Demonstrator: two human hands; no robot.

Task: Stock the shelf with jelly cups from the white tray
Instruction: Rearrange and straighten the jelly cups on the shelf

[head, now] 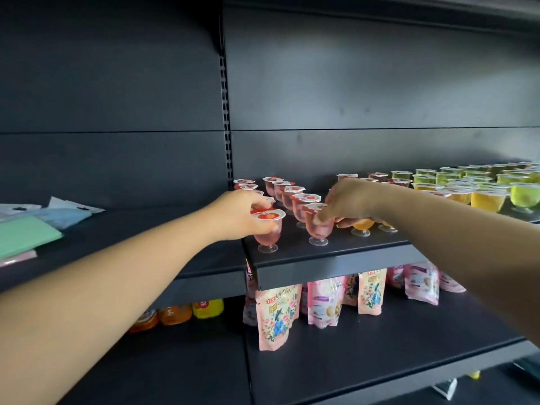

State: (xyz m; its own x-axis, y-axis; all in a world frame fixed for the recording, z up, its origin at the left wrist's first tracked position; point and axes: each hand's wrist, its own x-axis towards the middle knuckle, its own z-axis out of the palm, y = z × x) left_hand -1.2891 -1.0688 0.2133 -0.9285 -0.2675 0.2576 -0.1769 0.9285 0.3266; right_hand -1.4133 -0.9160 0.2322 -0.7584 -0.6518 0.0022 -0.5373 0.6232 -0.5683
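Both hands reached forward onto the shelf [330,260], the left hand [239,214] gripping one upright pink jelly cup [267,229] at the front edge, the right hand [347,203] pinching its neighbour [317,226] just beside.

lower shelf [380,340]: pink printed pouches [277,314] upright in a row, tops hidden behind the shelf edge above | left lower bay: orange bottles [175,314] beside a yellow bottle [208,308] | left upper shelf: green flat packet [26,236] among pale blue packets [62,216] | backing: dark panels, slotted upright [225,112]
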